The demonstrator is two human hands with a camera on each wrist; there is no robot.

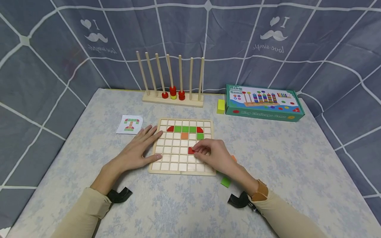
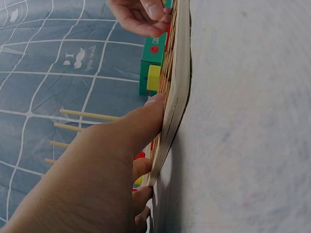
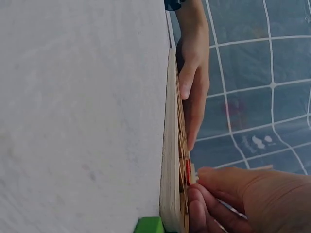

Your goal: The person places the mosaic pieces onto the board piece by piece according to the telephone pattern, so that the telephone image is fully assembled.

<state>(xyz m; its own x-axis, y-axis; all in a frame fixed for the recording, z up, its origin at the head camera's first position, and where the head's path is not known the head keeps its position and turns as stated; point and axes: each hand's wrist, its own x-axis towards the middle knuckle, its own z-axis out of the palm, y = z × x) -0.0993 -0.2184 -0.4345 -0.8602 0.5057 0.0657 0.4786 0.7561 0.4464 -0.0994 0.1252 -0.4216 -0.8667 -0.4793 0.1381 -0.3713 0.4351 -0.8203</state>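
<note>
A wooden grid board (image 1: 182, 173) lies on the table, its light squares framed by thin strips. Across its upper part run several green tiles (image 1: 185, 129) between two rounded red tiles (image 1: 170, 129), with an orange tile (image 1: 184, 136) below them. My left hand (image 1: 140, 148) rests on the board's left edge, fingers straight and thumb apart. Over the right half, my right hand (image 1: 212, 153) pinches a red tile (image 1: 190, 150) between thumb and fingertips, low over the squares. The fingers partly hide that tile. A small pattern card (image 1: 129, 124) lies by the left fingertips.
Behind the board stands a wooden peg rack (image 1: 173, 100) with red and yellow rings. A green game box (image 1: 265, 114) and a yellow block (image 1: 220, 106) sit at the back right. Loose green (image 1: 226, 181) and orange (image 1: 234, 158) pieces lie partly under the right forearm.
</note>
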